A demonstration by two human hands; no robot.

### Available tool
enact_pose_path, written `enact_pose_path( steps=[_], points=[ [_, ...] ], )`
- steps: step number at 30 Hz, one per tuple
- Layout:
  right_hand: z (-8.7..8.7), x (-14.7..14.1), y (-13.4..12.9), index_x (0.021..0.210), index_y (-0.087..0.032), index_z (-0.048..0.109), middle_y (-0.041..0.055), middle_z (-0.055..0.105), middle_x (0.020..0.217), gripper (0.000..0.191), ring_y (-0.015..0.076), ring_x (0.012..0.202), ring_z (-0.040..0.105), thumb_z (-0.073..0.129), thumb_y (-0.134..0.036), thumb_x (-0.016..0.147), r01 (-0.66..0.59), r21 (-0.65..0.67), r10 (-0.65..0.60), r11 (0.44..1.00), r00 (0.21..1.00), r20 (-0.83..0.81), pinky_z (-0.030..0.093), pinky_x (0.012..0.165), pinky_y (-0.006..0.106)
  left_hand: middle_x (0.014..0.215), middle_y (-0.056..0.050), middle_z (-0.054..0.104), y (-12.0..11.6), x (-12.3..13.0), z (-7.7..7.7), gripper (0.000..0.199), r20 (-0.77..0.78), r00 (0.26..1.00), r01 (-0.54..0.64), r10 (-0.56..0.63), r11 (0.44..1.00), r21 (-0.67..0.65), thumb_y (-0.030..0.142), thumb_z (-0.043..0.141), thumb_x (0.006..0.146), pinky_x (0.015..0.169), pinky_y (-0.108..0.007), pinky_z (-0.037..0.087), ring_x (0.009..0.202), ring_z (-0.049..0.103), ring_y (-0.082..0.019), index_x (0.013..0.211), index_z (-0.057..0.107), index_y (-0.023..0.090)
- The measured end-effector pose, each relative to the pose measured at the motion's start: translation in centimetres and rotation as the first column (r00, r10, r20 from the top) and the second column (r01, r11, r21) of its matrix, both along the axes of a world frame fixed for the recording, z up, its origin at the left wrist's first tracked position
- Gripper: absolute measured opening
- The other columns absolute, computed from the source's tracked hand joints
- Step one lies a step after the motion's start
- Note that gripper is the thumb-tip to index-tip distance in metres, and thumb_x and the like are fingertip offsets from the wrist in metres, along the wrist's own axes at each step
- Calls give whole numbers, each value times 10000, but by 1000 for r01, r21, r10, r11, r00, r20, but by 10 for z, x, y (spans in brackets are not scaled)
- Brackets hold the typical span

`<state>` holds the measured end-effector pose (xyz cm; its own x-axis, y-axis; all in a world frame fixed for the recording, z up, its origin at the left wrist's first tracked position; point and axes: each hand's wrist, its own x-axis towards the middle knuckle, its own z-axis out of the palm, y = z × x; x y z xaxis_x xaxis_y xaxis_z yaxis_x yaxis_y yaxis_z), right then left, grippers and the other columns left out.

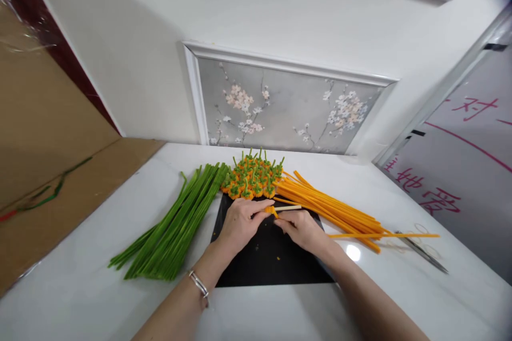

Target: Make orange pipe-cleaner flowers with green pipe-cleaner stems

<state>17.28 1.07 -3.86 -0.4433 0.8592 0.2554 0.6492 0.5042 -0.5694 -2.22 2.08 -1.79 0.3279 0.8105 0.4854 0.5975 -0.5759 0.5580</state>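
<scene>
Over the black mat point(264, 261), my left hand point(244, 221) is closed, pinching a thin pale stick point(288, 207) together with the orange pipe cleaner wound on it. My right hand point(300, 226) is closed on the same orange pipe cleaner point(276, 213), close to the coil. Its long loose end runs out to the right past my wrist. Just behind my hands stands a cluster of small orange pumpkin-like pieces point(256, 176) with green tops and upright green stems. My fingers partly hide the coil.
A bundle of green pipe cleaners point(176, 224) lies to the left, a bundle of orange pipe cleaners point(336, 208) to the right. Scissors point(424, 253) and loose thread lie at far right. Brown cardboard point(80, 181) borders the left; a white wall point(132, 37) rises behind.
</scene>
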Motion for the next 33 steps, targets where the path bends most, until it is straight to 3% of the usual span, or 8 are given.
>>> enact_pose_path(
  steps=[6, 10, 21, 28, 33],
  points=[
    [15, -9, -9, 729, -186, 611, 34, 671, 699, 269, 152, 651, 620, 473, -301, 929, 74, 120, -111, 990, 936, 335, 327, 567, 238, 1001, -10, 752, 10, -4, 0, 231, -147, 988, -44, 41, 999, -17, 198, 613, 845, 823, -325, 489, 882, 701, -202, 1026, 730, 280],
    [24, -12, -13, 780, -195, 621, 46, 690, 717, 256, 165, 645, 640, 459, -315, 938, 62, 172, -131, 983, 894, 428, 308, 542, 253, 1051, -3, 738, 13, -5, 4, 245, -142, 987, -91, 75, 990, -111, 229, 605, 840, 805, -285, 507, 939, 696, -195, 1044, 725, 291],
    [33, -7, -6, 775, -202, 637, 34, 689, 745, 258, 151, 628, 631, 474, -316, 940, 57, 276, -155, 959, 925, 348, 245, 508, 278, 930, -23, 765, 20, -19, 0, 290, -17, 1000, -2, -4, 951, -309, 338, 565, 850, 704, -251, 515, 780, 706, -183, 1067, 721, 226],
    [28, -12, -9, 790, -180, 641, 46, 662, 743, 294, 127, 618, 587, 450, -326, 959, -13, 331, -110, 944, 930, 351, 200, 502, 269, 920, 0, 764, 19, -18, -5, 219, -81, 997, -27, 7, 970, -243, 298, 582, 830, 709, -232, 511, 771, 702, -166, 963, 748, 247],
    [33, -12, 1, 898, -222, 683, 36, 666, 828, 266, 131, 715, 605, 453, -336, 964, 8, 380, -115, 925, 959, 258, 296, 546, 230, 919, 9, 764, 13, -15, 1, 208, -171, 985, -13, -25, 977, -215, 256, 603, 803, 713, -238, 512, 804, 705, -178, 952, 748, 254]
  ],
)
